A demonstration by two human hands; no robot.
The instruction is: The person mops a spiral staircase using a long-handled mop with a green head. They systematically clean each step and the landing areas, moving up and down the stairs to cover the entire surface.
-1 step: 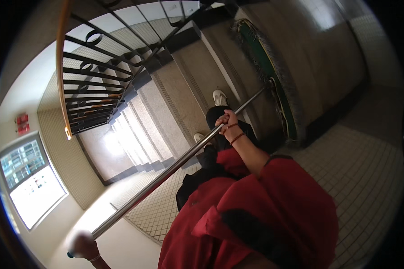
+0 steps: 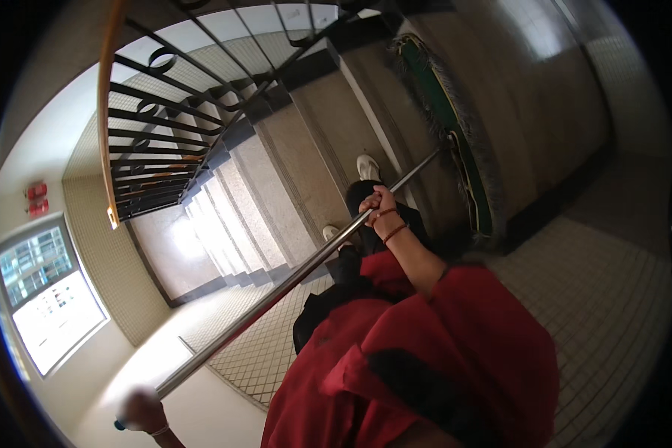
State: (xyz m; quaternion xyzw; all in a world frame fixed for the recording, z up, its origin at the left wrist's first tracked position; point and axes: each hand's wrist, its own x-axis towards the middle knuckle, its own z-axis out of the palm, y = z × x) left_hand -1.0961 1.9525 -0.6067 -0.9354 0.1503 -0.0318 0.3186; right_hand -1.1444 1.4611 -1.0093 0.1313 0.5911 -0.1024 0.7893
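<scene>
A wide flat dust mop (image 2: 442, 112) with a green backing and grey fringe lies across the upper stair tread and landing edge. Its long metal handle (image 2: 269, 301) slants down toward the lower left. Around the lower part of the handle my right hand (image 2: 378, 203) is closed, with reddish bracelets at the wrist. My left hand (image 2: 142, 409) grips near the handle's other end, where a small blue tip pokes out; this hand looks blurred. The mop's fringe touches the floor.
Stairs (image 2: 257, 187) descend to the left toward a bright landing. A black metal railing (image 2: 157, 134) with a wooden handrail borders them at upper left. My shoes (image 2: 366, 167) stand on the steps. A window (image 2: 52, 295) and a tiled wall (image 2: 254, 366) are at the left and below.
The mop head has shifted very slightly to the right in the picture. Both hands keep their hold on the handle.
</scene>
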